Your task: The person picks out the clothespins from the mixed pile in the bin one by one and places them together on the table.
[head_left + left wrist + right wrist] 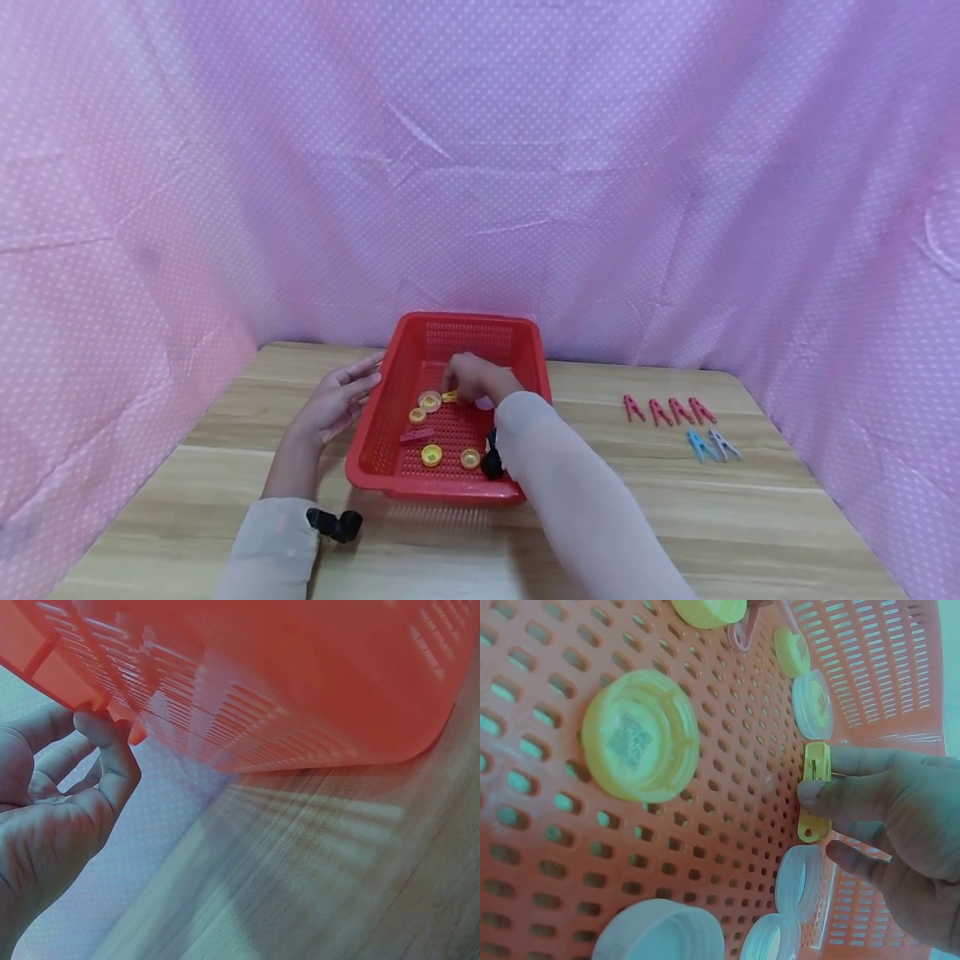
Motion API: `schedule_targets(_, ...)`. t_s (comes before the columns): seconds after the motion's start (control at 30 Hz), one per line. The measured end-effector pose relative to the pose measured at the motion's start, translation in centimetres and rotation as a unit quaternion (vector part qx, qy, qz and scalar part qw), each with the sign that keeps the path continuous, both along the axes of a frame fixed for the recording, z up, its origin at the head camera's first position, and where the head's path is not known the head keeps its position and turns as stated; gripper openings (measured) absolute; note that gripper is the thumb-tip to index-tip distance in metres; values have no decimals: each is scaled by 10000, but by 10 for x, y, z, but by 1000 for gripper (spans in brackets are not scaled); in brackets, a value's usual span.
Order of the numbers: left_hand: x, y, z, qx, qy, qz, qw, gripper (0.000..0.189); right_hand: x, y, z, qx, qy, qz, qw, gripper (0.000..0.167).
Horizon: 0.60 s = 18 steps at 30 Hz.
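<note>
A red plastic basket with slotted walls stands on the table. My left hand grips its left rim, thumb and finger pinching the edge in the left wrist view. Inside the basket, my right hand pinches a yellow clothespin between thumb and fingers, close over the perforated floor. Around it lie a yellow bottle cap, a white cap, a clear cap and several others. A pink clothespin rests near the basket's left wall.
To the right on the wooden table, several red clothespins lie in a row. Below them are a blue clothespin and a grey clothespin. A pink dotted curtain hangs behind and at both sides.
</note>
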<state>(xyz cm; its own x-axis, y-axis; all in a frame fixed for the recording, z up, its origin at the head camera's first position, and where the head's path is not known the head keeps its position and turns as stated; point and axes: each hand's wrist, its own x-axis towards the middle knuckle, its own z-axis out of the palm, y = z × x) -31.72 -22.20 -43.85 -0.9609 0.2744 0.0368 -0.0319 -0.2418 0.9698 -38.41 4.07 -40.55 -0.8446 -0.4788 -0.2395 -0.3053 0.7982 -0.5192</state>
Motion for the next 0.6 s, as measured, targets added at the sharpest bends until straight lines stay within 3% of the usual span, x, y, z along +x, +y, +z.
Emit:
schedule_targets(0.27, 0, -1, -2, 109, -34, -74, 9999, 58, 2, 0, 3, 48, 21, 80, 10000, 27)
schedule_targets(0.6, 2, -1, 0, 55, -12, -59, 10000, 57, 9, 2, 18, -88, 135, 269, 9995, 27)
